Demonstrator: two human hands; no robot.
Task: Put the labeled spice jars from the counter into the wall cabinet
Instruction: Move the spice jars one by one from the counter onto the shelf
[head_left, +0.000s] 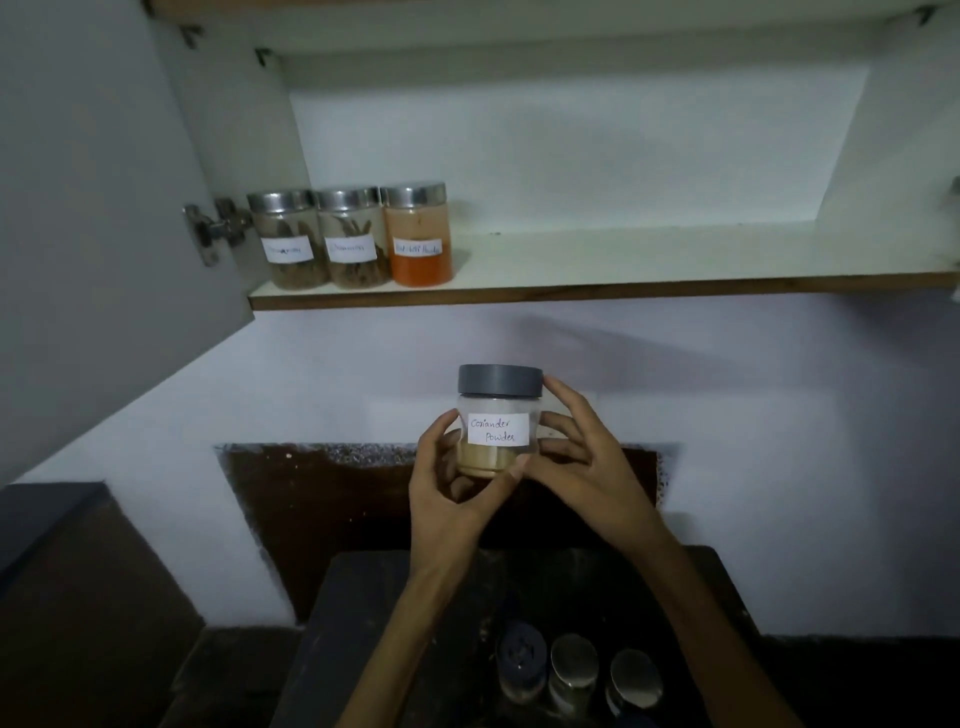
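Note:
Both hands hold up a clear jar (498, 415) with a grey lid and a white label reading "Coriander Powder", tan powder in its base. My left hand (447, 488) cups its left side and bottom; my right hand (576, 457) wraps its right side, one finger on the lid. The jar is below the cabinet shelf (623, 288). At the shelf's left end stand three labeled, steel-lidded jars: two with dark spices (288, 239) (353, 236) and one with orange powder (420, 234). On the dark counter (363, 597) below remain three jars (521, 660) (574, 670) (635, 680).
The cabinet door (93, 208) stands open at the left, with a metal hinge (213, 228) beside the first jar. The shelf to the right of the orange jar is bare. A white wall runs behind the counter, with a dark patch behind the hands.

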